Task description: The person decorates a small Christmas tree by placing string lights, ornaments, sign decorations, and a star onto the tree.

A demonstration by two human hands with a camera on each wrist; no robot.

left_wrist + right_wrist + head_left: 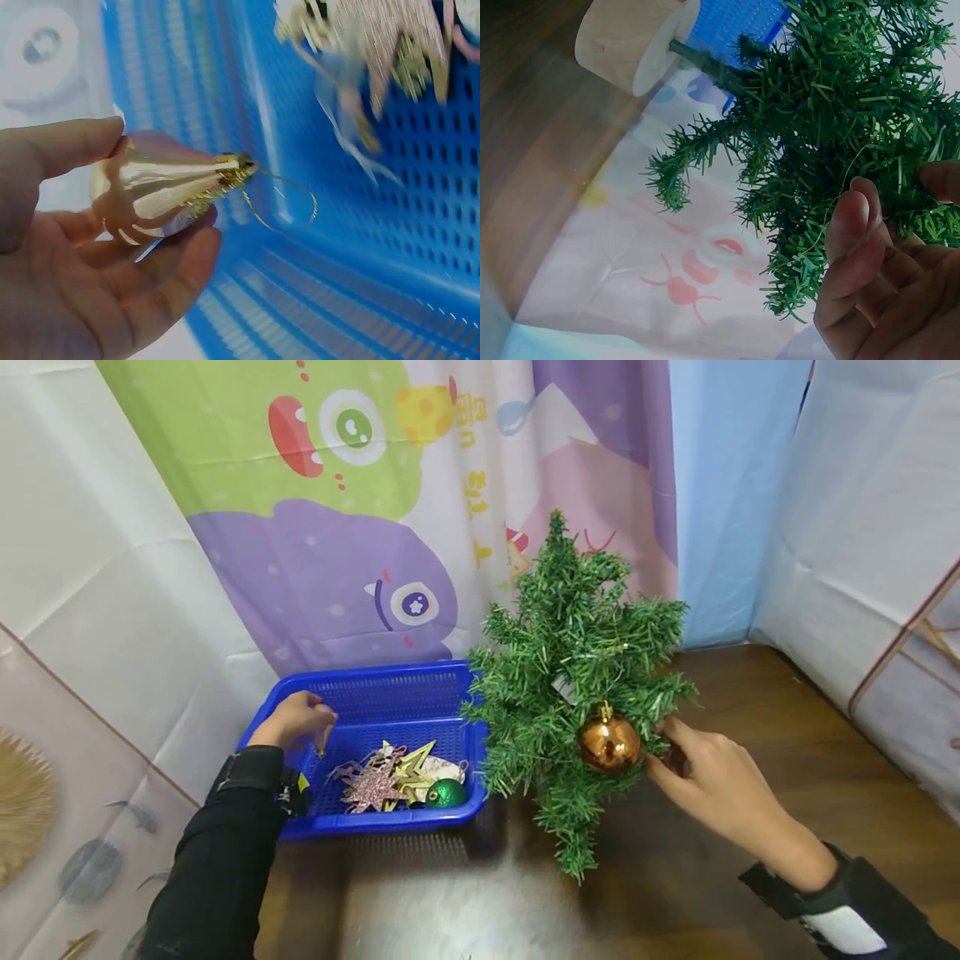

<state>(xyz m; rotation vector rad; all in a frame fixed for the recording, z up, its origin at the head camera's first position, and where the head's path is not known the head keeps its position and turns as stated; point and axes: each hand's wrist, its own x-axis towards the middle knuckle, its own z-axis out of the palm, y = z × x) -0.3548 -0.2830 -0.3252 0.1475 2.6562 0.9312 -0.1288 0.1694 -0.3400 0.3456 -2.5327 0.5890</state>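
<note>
My left hand (300, 721) is over the left end of a blue plastic basket (360, 670). Its thumb and fingers hold a shiny gold teardrop-shaped Christmas ornament (161, 184), whose thin gold loop (315, 206) hangs free. A small green artificial Christmas tree (555, 635) stands right of the basket. On its front hangs a glossy copper-coloured ball (610, 743) with a gold cap. My right hand (720, 777) pinches a branch (900, 169) at the tree's right side, close beside the ball. A fine thread (851, 169) shows near those fingertips.
In the basket lie a pink glitter star (377, 787), a gold star (415, 766) and a green ball (446, 793). The tree's round wooden base (622, 45) rests on the brown wooden table (750, 710). A cartoon-print curtain (337, 568) hangs behind.
</note>
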